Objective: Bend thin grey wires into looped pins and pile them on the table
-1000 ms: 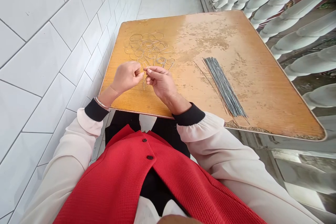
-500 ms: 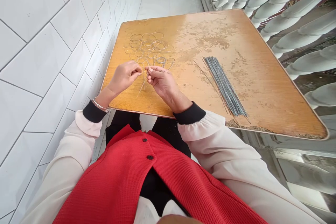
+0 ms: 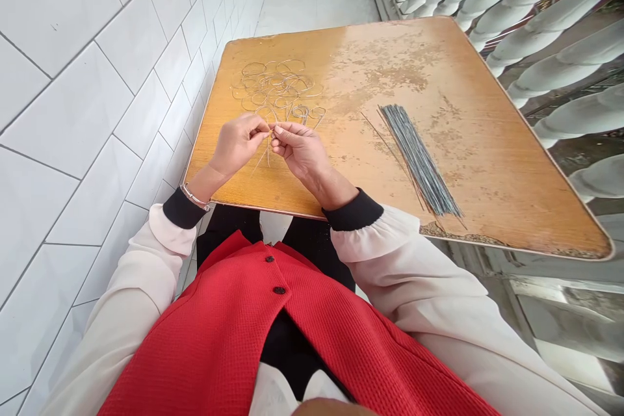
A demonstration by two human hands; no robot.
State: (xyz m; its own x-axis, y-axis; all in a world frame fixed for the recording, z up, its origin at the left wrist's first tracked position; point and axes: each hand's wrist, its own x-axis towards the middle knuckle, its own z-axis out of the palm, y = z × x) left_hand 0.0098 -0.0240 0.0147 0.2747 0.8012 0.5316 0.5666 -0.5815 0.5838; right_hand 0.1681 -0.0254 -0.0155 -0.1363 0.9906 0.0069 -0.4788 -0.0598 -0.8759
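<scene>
My left hand [image 3: 241,143] and my right hand [image 3: 301,151] meet fingertip to fingertip over the near left part of the table. Both are pinched closed on a thin wire [image 3: 268,155], whose ends stick out below the fingers. A loop of wire shows just above the fingertips; how much of it belongs to the held piece is hard to tell. Right beyond my hands lies a loose pile of wire loops [image 3: 275,86], some with straight tails. To the right rests a bundle of straight grey wires [image 3: 419,159], with a few single wires along its left side.
The wooden table [image 3: 497,143] has a worn, peeling surface and a chipped near edge. A white tiled wall [image 3: 131,91] runs close along the left. White balusters [image 3: 550,71] line the right side beyond the table.
My left hand has moved slightly right, so its fingertips now touch those of my right hand. The right hand, the loops and the bundle stay where they were.
</scene>
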